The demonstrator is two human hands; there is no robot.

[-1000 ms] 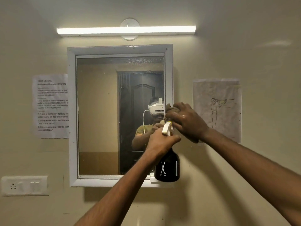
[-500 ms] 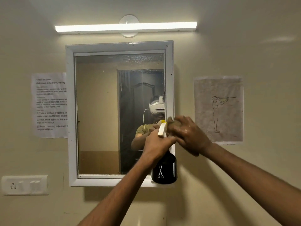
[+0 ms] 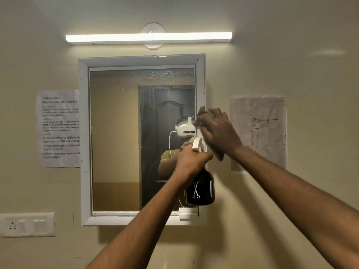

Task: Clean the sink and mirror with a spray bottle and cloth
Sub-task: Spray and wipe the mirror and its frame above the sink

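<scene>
A white-framed mirror [image 3: 116, 133] hangs on the wall in front of me. My left hand [image 3: 191, 159] grips the neck of a black spray bottle [image 3: 201, 189] with a white trigger head, held up before the mirror's lower right part. My right hand [image 3: 215, 129] presses a dark brown cloth [image 3: 218, 154] against the mirror's right frame edge, just above the bottle. Most of the cloth is hidden under the hand. The sink is out of view.
A lit tube light [image 3: 148, 37] runs above the mirror. An instruction sheet [image 3: 58, 129] is taped left of it and a line drawing [image 3: 258, 131] on paper right of it. A switch panel [image 3: 27, 225] sits low on the left wall.
My right hand with the cloth dipped down the mirror's right edge and has come back up. The left hand keeps the bottle in about the same spot.
</scene>
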